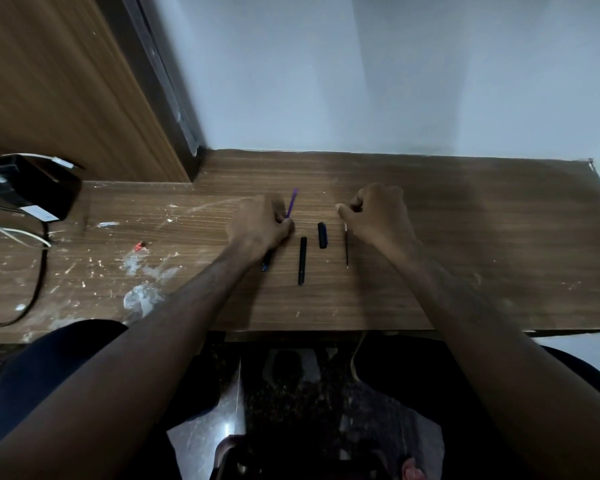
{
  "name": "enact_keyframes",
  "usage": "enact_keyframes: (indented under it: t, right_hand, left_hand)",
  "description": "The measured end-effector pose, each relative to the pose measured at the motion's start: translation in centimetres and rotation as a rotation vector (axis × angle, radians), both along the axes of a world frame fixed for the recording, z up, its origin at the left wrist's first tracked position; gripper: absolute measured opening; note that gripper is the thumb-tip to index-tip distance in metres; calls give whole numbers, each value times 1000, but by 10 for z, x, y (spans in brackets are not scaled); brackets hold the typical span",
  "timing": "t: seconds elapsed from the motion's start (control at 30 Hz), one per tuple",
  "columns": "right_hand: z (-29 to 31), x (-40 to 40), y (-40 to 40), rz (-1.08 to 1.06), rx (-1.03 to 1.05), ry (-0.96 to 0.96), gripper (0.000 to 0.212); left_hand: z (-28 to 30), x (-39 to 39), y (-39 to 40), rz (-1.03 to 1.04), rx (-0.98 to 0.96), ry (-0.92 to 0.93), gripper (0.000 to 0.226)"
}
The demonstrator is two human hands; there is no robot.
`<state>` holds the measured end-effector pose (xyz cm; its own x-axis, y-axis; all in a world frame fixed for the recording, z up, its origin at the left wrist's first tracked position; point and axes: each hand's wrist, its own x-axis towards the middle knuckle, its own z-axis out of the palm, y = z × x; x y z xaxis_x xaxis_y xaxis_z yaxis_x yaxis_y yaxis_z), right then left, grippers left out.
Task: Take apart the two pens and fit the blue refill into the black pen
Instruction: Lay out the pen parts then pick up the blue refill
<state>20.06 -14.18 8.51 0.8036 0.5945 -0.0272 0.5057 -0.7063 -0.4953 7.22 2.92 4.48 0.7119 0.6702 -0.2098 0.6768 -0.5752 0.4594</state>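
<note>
Risk now is mix-up: my left hand point(262, 227) pinches the blue refill point(292, 202) above the bench point(465, 237), my right hand point(378, 213) is curled closed, apparently on nothing, and the black barrel point(302, 260) lies between cap point(322, 235) and thin black refill point(346, 249), which I could grab instead.

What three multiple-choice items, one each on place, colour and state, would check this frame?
1. Where is the black barrel?
A. between the hands, on the desk
B. in the right hand
C. by the cables

2. What colour is the refill in the left hand?
A. red
B. blue-purple
C. green

3. What state is the black pen in?
A. capped
B. apart
C. being written with

A: the barrel lies on the wood between the hands. B: a blue-purple rod sticks out above the fingers. B: barrel, cap and thin refill lie apart.
</note>
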Motion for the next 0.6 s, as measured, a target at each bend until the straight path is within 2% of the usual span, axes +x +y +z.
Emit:
enact_keyframes:
  t: [0.23, 0.3, 0.4, 0.47, 0.6]
  right_hand:
    - [8, -8, 4, 82, -27, 30, 27]
    - [7, -11, 6, 84, 12, 152, 23]
    - [5, -15, 13, -22, 183, 478, 19]
    - [3, -18, 18, -87, 278, 651, 19]
    - [-2, -20, 21, -112, 303, 761, 16]
  left_hand:
    - [12, -2, -4, -188, 98, 84, 20]
    - [15, -1, -3, -186, 56, 65, 22]
    - [22, 1, -1, -176, -51, -55, 45]
    - [26, -1, -7, -196, -143, -123, 47]
    - [26, -9, -22, -298, -189, -190, 37]
